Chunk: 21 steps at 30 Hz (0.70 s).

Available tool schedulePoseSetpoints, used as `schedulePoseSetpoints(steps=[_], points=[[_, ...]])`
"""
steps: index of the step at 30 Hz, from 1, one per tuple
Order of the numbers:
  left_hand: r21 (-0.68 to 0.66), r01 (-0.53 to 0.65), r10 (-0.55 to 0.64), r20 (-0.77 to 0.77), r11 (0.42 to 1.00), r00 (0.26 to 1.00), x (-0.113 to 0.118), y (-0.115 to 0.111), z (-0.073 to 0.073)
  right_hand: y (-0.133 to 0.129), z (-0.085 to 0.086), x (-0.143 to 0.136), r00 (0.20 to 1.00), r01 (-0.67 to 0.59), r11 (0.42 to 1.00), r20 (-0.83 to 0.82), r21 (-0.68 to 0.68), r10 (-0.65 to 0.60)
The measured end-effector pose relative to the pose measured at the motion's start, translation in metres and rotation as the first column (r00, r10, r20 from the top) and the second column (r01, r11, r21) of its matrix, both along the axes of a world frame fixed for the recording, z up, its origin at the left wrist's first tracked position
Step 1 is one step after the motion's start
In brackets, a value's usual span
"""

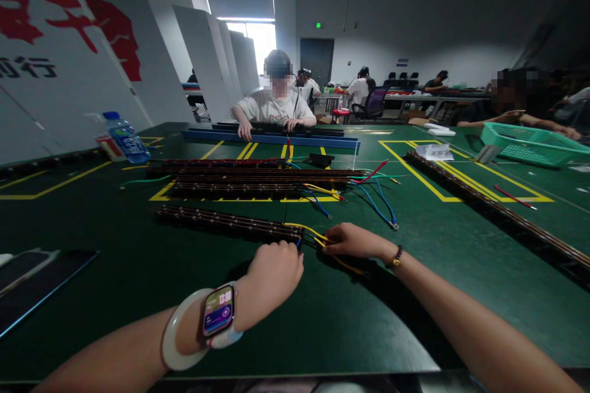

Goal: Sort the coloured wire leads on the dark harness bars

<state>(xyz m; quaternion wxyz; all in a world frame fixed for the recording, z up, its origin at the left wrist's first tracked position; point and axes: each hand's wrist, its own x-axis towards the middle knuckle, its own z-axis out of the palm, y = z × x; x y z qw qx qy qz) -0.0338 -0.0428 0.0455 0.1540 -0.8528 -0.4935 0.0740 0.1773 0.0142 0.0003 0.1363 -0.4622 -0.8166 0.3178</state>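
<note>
**Two hands at the end of a wired strip**

Here, both hands meet at the right end of a long dark strip [230,223] that lies flat on the green table [115,258], nearest the person. The left hand [274,270] is curled into a loose fist just beside that end, its fingertips turned down toward the point where the wires leave the strip; whether it actually pinches anything there I cannot tell. A smartwatch [218,311] and a pale bangle [177,344] sit on that wrist. The right hand [353,241] lies low on the table, fingers narrowed around the yellow wires [310,230] that run out of the strip and loop under the palm. A beaded bracelet [395,256] circles the right wrist.

Farther back, more dark strips [249,181] lie side by side inside yellow floor-style markings, with blue wires [378,206] and red ones trailing from their ends. Another long strip [498,212] runs diagonally along the right side. A water bottle [125,138] stands at the far left, and a green basket [530,142] sits at the far right. Across the table a person in a white shirt [275,107] has both hands on a blue rail [276,137].
</note>
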Motion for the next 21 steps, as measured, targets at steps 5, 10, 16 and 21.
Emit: schedulePoseSetpoints(steps=[5,10,16,21], points=[[-0.167,0.096,-0.050,0.263,0.981,0.963,-0.005,0.005,0.001,-0.001,-0.002,0.002,0.993,0.008,0.994,-0.113,-0.108,-0.020],[-0.747,0.268,0.352,0.557,0.609,0.752,-0.001,0.017,0.000,-0.004,0.000,0.002,0.967,-0.086,0.970,-0.252,-0.227,0.026],[-0.735,0.613,0.822,0.519,0.290,0.234,0.006,0.020,-0.014,-0.006,0.004,0.001,0.976,-0.070,0.983,-0.214,-0.167,0.033],[-0.626,0.712,0.899,0.437,0.319,-0.018,0.011,0.020,-0.027,-0.019,0.008,-0.010,0.978,-0.194,0.941,-0.014,0.276,0.206]])
